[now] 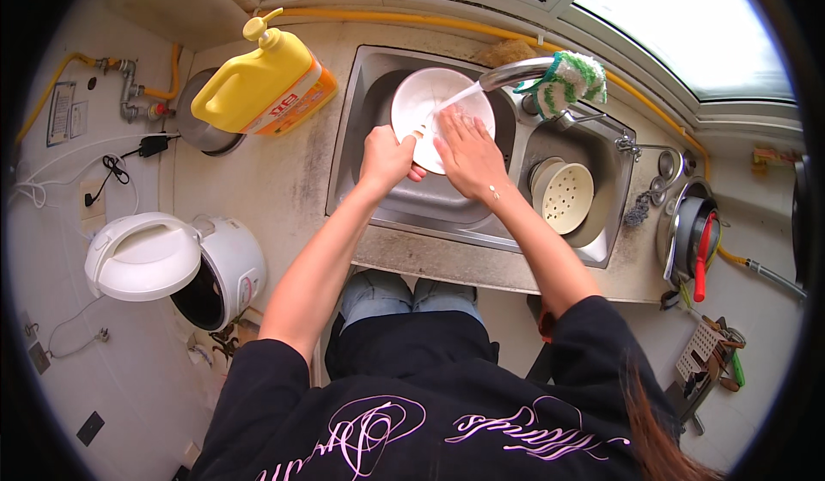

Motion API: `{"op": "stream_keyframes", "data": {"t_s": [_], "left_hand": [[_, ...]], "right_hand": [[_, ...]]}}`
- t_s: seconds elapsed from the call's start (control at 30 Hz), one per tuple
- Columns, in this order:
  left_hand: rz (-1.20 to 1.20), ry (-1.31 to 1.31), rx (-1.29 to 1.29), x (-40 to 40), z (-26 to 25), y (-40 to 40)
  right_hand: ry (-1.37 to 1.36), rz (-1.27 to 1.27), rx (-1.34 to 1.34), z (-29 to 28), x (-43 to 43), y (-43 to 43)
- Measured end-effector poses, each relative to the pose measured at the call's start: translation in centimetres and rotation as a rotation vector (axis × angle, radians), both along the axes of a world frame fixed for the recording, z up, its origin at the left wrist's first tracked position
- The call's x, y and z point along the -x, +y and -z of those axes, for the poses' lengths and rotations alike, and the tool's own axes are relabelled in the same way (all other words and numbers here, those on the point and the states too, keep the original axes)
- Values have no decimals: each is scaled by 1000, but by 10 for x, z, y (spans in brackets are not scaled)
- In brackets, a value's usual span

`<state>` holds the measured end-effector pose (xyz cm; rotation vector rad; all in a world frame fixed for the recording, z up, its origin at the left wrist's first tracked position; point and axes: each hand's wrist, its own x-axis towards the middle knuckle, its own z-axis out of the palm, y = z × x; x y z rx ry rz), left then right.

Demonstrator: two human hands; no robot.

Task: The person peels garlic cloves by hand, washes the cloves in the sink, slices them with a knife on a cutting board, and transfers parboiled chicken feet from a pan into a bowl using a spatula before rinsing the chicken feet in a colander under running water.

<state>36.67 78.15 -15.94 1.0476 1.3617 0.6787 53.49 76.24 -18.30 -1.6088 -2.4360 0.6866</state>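
Over the large basin of a steel double sink (425,207), my left hand (387,157) grips the near-left rim of a white bowl (412,97), thumb on the inside. The bowl is tilted, its hollow facing up. My right hand (470,152) lies flat with extended fingers against the bowl's inner right side. Water (459,97) runs from the chrome faucet (515,73) into the bowl beside my right fingers. A green and white cloth (572,84) is draped over the faucet's neck.
A cream perforated strainer (564,198) sits in the small right basin. Left of the sink stand a yellow pump jug of detergent (271,88) and a rice cooker (235,255) with its lid up. Pans (693,236), one red-handled, are at the counter's right end. A yellow hose (412,18) runs along the window.
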Motion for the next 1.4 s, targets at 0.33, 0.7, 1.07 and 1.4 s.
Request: {"op": "stream_keyframes", "data": {"t_s": [0.33,0.7,1.07,1.4], "left_hand": [[-87,293,-70,-4,6,2],[168,436,-46,-6,-7,11],[-151,572,43,-17,52,32],[-107,218,132,3,56,41]], "right_hand": [[-115,6,-224,16,-33,-33],[181,76,-219,32,-26,-56],[87,-93,-373,29,-5,-35],[77,-72,-396,40,-35,-38]]}}
